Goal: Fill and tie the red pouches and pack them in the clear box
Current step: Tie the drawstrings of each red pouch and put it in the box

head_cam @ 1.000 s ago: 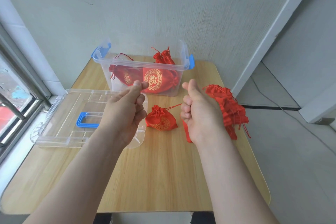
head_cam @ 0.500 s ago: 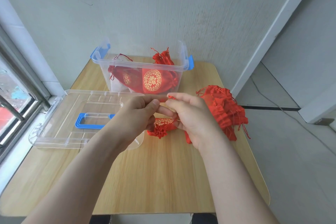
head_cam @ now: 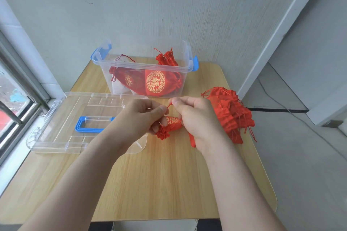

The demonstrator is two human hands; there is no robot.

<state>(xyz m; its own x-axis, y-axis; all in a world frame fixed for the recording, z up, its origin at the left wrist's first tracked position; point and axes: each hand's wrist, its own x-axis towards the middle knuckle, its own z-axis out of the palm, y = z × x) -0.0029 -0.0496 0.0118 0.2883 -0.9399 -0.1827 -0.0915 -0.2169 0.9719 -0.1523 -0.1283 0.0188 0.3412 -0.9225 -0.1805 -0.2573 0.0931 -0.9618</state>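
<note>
now, your left hand: your thumb and first finger pinch the thin red drawstring. your other fingers curl by the frilly top of the red pouch.
your right hand: your thumb and first finger pinch the same drawstring, just beside your left thumb. your lower fingers curl round the fat end of the pouch.
red pouch: it is up in the air between your two hands, over the table, lying on its side. its frilly top points down and to your left. a bit of gold pattern shows on it. you cannot tell if a knot is made.
clear box: it stands open at the back of the table, near the wall. it has a blue clip on each end.
pouches in the box: some full red ones lie inside. one shows a big round gold pattern against the front wall.
pile of flat pouches: it lies on the table just beside your right hand, on the right side.
lid: it lies flat on the left side of the table, with its blue handle showing. your left arm is over its near corner.
table: light wood, with round corners.
window: it is off to your left.
</note>
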